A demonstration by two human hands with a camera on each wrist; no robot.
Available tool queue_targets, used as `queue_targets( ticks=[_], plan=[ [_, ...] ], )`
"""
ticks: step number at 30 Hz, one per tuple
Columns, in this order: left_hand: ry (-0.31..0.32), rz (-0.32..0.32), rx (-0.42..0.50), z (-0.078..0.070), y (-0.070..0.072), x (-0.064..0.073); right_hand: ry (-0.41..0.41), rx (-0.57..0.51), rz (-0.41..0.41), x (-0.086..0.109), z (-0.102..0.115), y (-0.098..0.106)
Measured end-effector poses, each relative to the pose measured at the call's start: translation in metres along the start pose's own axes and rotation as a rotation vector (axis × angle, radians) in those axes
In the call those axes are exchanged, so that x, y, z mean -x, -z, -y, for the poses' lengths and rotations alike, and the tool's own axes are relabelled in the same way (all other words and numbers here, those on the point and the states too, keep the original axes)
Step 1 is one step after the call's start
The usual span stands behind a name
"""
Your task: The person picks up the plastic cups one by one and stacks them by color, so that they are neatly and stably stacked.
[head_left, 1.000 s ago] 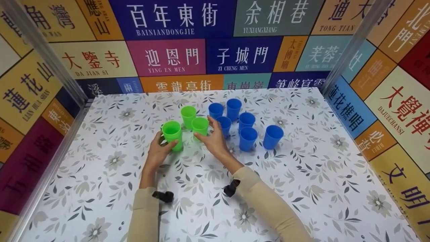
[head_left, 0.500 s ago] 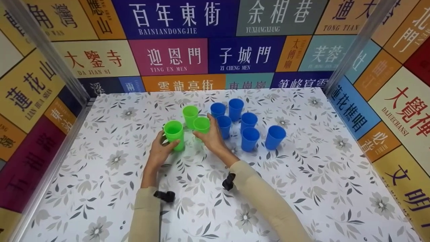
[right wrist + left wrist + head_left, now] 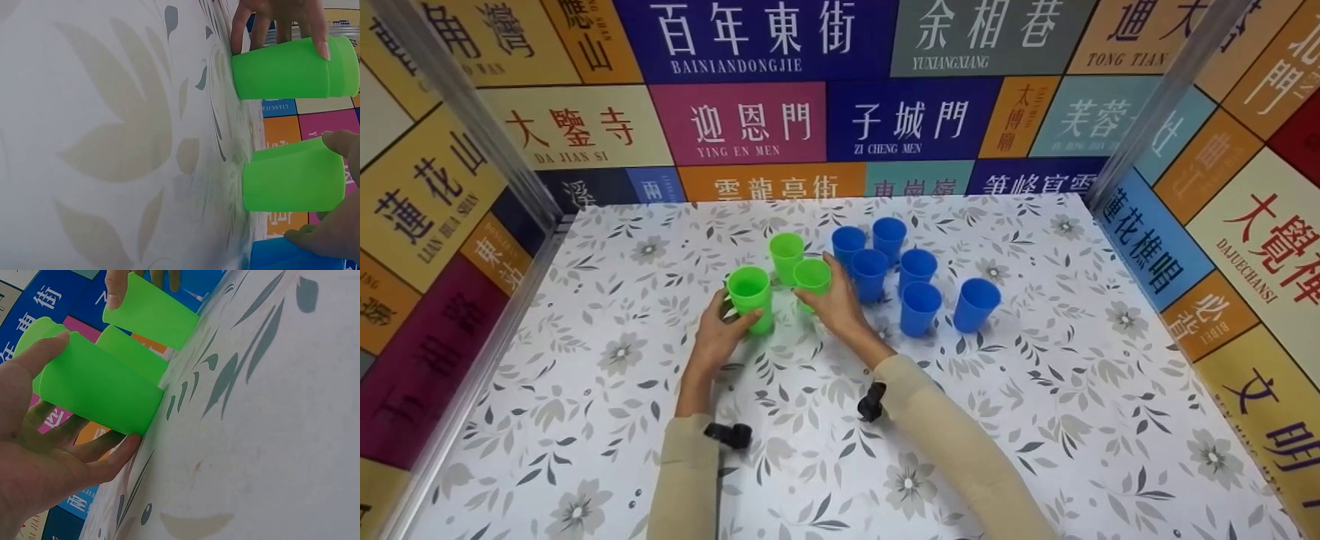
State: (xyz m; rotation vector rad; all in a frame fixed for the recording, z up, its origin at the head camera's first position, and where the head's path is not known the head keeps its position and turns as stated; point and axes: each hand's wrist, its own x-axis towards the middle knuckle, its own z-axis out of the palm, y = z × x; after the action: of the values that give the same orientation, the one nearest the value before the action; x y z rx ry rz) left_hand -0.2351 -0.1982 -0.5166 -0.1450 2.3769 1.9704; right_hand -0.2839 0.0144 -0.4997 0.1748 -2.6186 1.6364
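In the head view my left hand (image 3: pixel 716 330) grips a stack of green cups (image 3: pixel 98 385), thumb at the near side and fingers behind; a second rim shows above the outer cup. To its right, my right hand (image 3: pixel 840 307) holds another green cup (image 3: pixel 812 279) between thumb and fingers. Both stand upright, their bases close to the tabletop. Just behind them is a third, unheld green cup (image 3: pixel 786 259). A blue cup (image 3: pixel 871 275) stands right beside the fingers of my right hand, partly overlapped by them.
More blue cups (image 3: pixel 920 309) stand upright in a loose group to the right, one (image 3: pixel 977 305) set apart from the others. The table (image 3: pixel 810 450) wears a floral cover, and panels with printed signs (image 3: pixel 735 124) rise along its back and sides.
The blue cup beside my right hand has shifted slightly right and back. Both hands keep their holds on the green cups, almost in place; the head view has drifted a little.
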Motion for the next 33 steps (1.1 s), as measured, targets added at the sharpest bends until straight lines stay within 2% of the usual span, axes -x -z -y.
queue_targets(
  ticks=[8,16,28,33],
  plan=[
    [0.023,0.026,0.041,-0.005,-0.001,0.0,-0.045,-0.005,-0.05,-0.005,-0.002,-0.003],
    [0.041,0.035,0.031,-0.034,0.0,0.019,-0.061,-0.032,-0.048,-0.005,-0.001,-0.001],
    [0.051,0.024,0.025,-0.035,0.0,0.021,-0.022,-0.097,-0.028,-0.007,0.028,0.015],
    [0.019,0.042,0.058,-0.031,0.0,0.02,0.038,-0.11,0.007,-0.006,0.047,0.023]
  ],
)
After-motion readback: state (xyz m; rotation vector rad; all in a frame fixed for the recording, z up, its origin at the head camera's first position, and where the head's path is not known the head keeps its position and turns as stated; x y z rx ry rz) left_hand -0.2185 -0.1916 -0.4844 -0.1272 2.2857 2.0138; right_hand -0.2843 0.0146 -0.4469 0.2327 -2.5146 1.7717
